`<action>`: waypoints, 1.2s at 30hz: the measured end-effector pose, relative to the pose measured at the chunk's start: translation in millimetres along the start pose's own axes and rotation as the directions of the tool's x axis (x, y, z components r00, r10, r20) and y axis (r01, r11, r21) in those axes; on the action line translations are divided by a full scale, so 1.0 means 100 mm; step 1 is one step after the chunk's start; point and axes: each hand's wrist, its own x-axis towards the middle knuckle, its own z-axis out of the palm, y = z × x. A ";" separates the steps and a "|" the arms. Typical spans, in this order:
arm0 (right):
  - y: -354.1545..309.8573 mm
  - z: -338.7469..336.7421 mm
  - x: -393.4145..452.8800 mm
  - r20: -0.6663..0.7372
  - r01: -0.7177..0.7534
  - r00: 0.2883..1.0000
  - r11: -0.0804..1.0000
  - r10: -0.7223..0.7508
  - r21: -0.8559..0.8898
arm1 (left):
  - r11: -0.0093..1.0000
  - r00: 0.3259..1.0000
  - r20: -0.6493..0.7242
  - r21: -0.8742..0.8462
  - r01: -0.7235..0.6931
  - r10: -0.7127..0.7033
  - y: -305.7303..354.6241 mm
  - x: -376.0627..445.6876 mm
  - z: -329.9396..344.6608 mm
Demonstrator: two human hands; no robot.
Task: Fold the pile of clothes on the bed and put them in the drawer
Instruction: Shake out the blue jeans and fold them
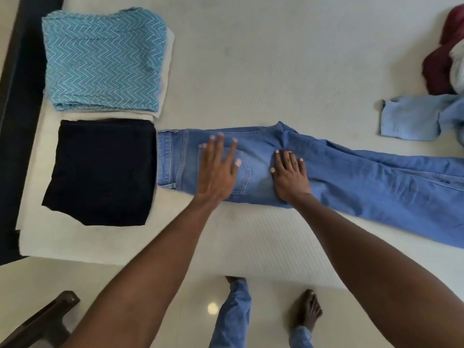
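Glossy cream floor tiles (62,277) are seen nearest, with a dark wooden chair corner (47,320) at the lower left and two bare feet below light denim trouser legs (233,315) at the bottom centre. Beyond them the white bed mattress (251,71) is spread across the view. On its near part a pair of mid-blue denim jeans (351,182) is laid lengthwise, folded leg over leg, with the waistband to the left and the legs running off to the right edge. The left hand (218,169) is held over the back pocket near the waistband, its grip spread with fingers straight and fanned; it is slightly blurred, and whether the palm touches the cloth cannot be told. The right hand (290,174) is pressed flat on the seat of the jeans, fingers straight and close together, nothing being pinched. Just beside the waistband, to the left, a folded black garment (100,172) is laid square. Farther back a folded turquoise zigzag-patterned garment (103,59) is stacked on a folded cream cloth (167,71). At the far right a pale blue denim piece (411,116) is seen lying unfolded, with a crumpled maroon garment (437,69) behind it, touching a whitish one at the frame edge.
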 end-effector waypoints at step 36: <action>5.07 -0.48 -1.64 -0.502 -0.132 0.795 0.905 0.340 0.404 | 0.942 0.930 0.165 0.009 -0.335 0.329 4.63 0.71 1.26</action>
